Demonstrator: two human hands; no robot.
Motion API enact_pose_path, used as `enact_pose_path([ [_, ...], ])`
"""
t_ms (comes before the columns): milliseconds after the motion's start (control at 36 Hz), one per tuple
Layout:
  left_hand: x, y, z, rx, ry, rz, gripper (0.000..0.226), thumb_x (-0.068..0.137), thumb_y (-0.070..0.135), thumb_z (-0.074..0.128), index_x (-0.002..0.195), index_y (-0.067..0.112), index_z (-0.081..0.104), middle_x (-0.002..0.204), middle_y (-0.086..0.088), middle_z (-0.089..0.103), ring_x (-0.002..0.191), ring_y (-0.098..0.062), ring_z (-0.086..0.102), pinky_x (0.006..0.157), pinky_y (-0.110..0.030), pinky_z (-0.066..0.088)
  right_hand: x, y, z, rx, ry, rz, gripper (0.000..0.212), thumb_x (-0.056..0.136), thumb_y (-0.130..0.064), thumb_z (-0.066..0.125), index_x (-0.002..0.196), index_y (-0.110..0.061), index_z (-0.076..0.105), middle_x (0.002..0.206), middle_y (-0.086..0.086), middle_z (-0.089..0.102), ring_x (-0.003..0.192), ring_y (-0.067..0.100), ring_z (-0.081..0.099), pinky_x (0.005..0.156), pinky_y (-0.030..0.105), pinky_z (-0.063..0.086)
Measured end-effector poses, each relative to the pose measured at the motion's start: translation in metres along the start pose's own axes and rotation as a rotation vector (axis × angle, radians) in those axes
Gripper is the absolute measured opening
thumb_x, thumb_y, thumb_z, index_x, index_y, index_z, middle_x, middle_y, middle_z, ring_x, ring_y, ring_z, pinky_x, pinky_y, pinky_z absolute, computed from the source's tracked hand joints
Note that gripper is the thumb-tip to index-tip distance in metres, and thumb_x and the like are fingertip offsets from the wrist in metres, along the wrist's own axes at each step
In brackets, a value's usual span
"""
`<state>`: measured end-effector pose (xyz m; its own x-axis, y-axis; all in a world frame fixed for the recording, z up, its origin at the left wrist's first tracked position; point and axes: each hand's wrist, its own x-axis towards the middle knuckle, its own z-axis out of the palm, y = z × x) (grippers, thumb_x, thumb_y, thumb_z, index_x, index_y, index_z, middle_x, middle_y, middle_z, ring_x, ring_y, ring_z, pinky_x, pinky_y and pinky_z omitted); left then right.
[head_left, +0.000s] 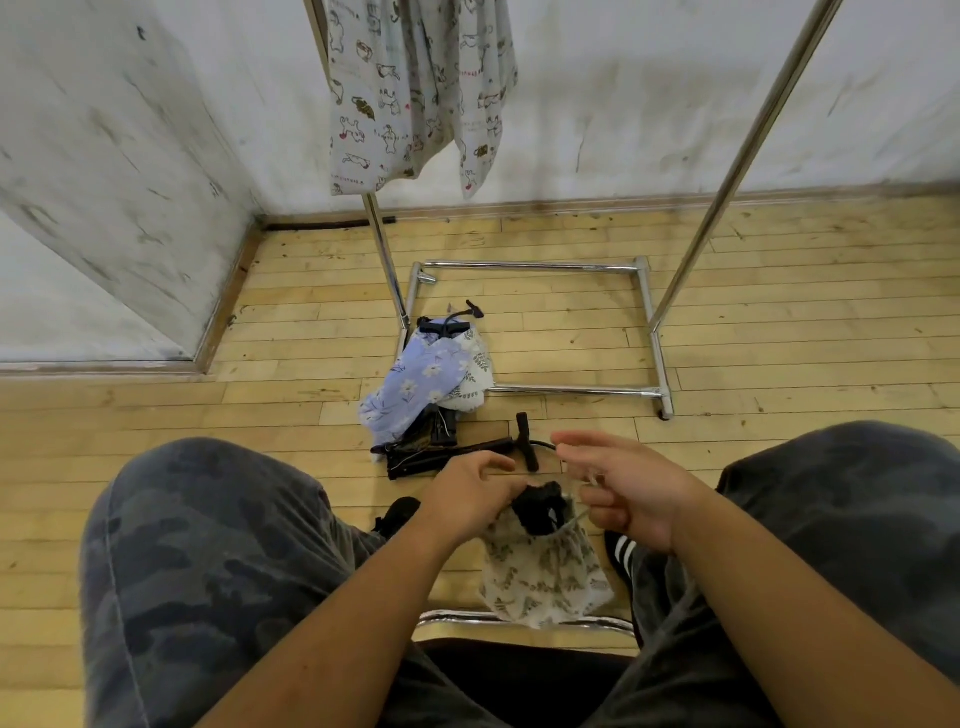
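Seated person, knees apart in camouflage trousers, working over the wooden floor (779, 291).

- The left hand (470, 491) is gripping the top edge of a leaf-print garment (540, 571). Its grip is closed tight, the fingers curling round the gathered cloth just where a black piece (537, 506) is sticking out of the opening.
- The right hand (626, 496) is hovering at 3 o'clock of that opening, just beside it, with fingers loosely bent. A thin pale strand seems to be running past the fingertips, but it is blurred — I cannot tell whether this grip is holding anything.
- The garment is hanging between the knees, its lower end drooping over the chrome rim of the seat (452, 618).
- At 12 o'clock of the hands, near them, a black hanger (527, 441) is lying on the floor. Beyond it a blue floral cloth (415, 384) is heaped on other clothes, touching the base of a chrome rack (649, 322).
- Higher at 12 o'clock an animal-print cloth (415, 93) is hanging from the rack, in front of the white wall.
- A striped shoe (621, 553) is showing at 4 o'clock of the garment — partly hidden by the right leg.
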<state>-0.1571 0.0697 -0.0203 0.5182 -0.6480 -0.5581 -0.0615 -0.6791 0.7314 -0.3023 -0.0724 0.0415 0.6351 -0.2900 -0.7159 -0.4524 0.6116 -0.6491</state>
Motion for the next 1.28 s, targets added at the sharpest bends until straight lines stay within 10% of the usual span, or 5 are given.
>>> enact_pose_path([
  [417, -0.003, -0.003, 0.013, 0.247, 0.082, 0.115, 0.041, 0.089, 0.042, 0.077, 0.125, 0.030, 0.063, 0.116, 0.003, 0.069, 0.096, -0.017, 0.067, 0.081, -0.035, 0.056, -0.005, 0.002, 0.016, -0.176, -0.031, -0.171, 0.021, 0.106, -0.020, 0.055, 0.117, -0.023, 0.072, 0.062, 0.000, 0.033, 0.052, 0.014, 0.022, 0.051, 0.033, 0.018],
  [583, -0.009, 0.002, 0.004, 0.037, 0.094, 0.171, 0.033, 0.091, 0.029, 0.074, 0.123, 0.034, 0.065, 0.082, 0.006, 0.056, 0.068, -0.004, 0.053, 0.057, -0.014, 0.044, -0.002, 0.000, 0.009, -0.339, 0.152, -0.159, 0.013, 0.101, -0.028, 0.063, 0.110, -0.029, 0.072, 0.061, -0.003, 0.044, 0.045, 0.010, 0.028, 0.043, 0.026, 0.022],
  [833, -0.010, 0.015, 0.007, -0.278, -0.066, 0.128, 0.025, 0.088, 0.033, 0.071, 0.109, 0.047, 0.073, 0.098, -0.015, 0.070, 0.095, -0.033, 0.071, 0.093, -0.051, 0.059, 0.014, 0.022, 0.003, -1.065, 0.213, -0.164, 0.035, 0.094, -0.040, 0.067, 0.128, -0.034, 0.068, 0.128, -0.009, 0.062, 0.088, 0.004, 0.058, 0.064, 0.015, 0.044],
  [944, -0.012, 0.019, 0.001, -0.398, -0.074, 0.123, 0.022, 0.096, 0.020, 0.068, 0.110, 0.034, 0.077, 0.080, -0.005, 0.061, 0.071, -0.015, 0.065, 0.076, -0.028, 0.058, 0.018, 0.034, -0.001, -1.189, 0.181, -0.101, 0.037, 0.098, -0.030, 0.065, 0.135, -0.030, 0.063, 0.135, -0.001, 0.063, 0.097, 0.011, 0.062, 0.082, 0.025, 0.054],
  [1278, -0.017, 0.024, -0.011, -0.573, -0.096, 0.067, 0.024, 0.098, 0.015, 0.066, 0.109, 0.033, 0.078, 0.062, 0.002, 0.042, 0.057, -0.014, 0.037, 0.058, -0.030, 0.037, 0.026, 0.039, -0.001, -1.298, 0.268, 0.041, 0.068, 0.088, -0.074, 0.054, 0.121, -0.017, 0.068, 0.115, 0.004, 0.071, 0.102, 0.020, 0.065, 0.089, 0.036, 0.056],
])
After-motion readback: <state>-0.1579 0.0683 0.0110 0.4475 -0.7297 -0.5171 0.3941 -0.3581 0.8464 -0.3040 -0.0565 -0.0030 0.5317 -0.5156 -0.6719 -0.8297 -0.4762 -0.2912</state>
